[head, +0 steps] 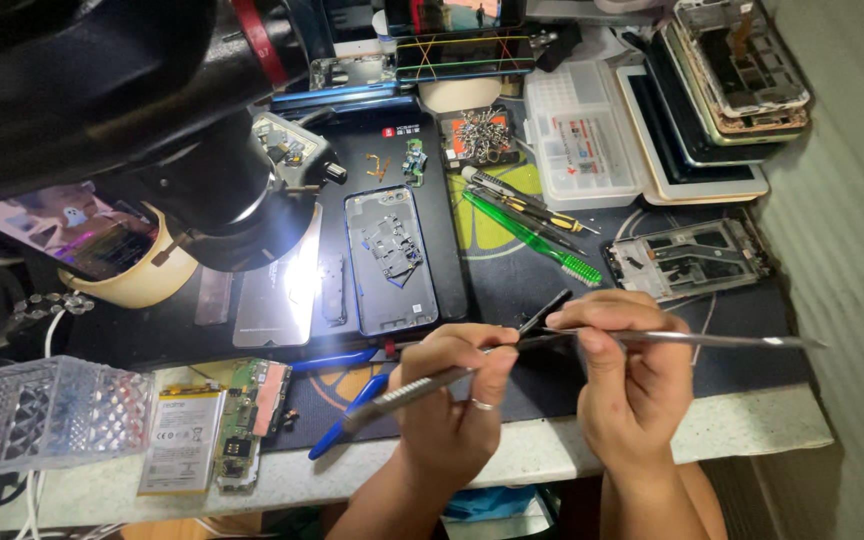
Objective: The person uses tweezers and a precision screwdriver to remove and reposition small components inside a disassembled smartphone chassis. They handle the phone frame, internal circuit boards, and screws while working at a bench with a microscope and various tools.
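Gripping slim steel tweezers [422,385], flat metal spudger [712,340]

Two bare hands and forearms, no sleeves showing. The left hand [452,400] wears a thin silver ring [482,405] on one finger; the right hand [632,380] wears nothing.

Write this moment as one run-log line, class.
left hand: holds tweezers | right hand: holds metal pry tool | tips: meet between hands | opened phone: on mat, untouched
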The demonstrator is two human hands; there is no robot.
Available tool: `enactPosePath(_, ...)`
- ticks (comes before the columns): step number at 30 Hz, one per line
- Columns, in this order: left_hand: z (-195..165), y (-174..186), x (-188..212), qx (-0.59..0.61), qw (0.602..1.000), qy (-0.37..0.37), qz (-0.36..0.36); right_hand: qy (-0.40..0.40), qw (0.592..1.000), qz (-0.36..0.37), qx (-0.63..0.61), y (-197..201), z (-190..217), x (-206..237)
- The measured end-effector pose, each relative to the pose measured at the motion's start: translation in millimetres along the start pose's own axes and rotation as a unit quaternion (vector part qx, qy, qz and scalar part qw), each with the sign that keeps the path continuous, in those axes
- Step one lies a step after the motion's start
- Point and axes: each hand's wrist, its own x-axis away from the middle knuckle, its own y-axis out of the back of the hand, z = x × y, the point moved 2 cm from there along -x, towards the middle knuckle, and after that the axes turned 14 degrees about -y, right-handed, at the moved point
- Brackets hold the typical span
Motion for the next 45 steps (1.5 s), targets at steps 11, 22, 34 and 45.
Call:
enactPosePath(11,-0.7,2.9,4.1,0.004,0.998,-0.057,0.030,0.012,0.997,-0.006,0.077,-11.8,6.9,7.6)
enactPosePath(22,1.5,6.8,7.9,0.043,0.999,-0.023,0.001,0.008,0.999,-0.004,0.050,-25.8,2.1,0.2)
enactPosePath(34,7.2,7.2,7.7,-0.003,0.999,-0.039,0.001,-0.023,1.000,-0.007,0.012,-24.0,-5.9,-5.5)
enactPosePath(45,5.1,6.8,2.0,-0.039,0.998,-0.056,0.015,-0.030,0.999,0.019,0.019,-23.0,-10.0,-10.0)
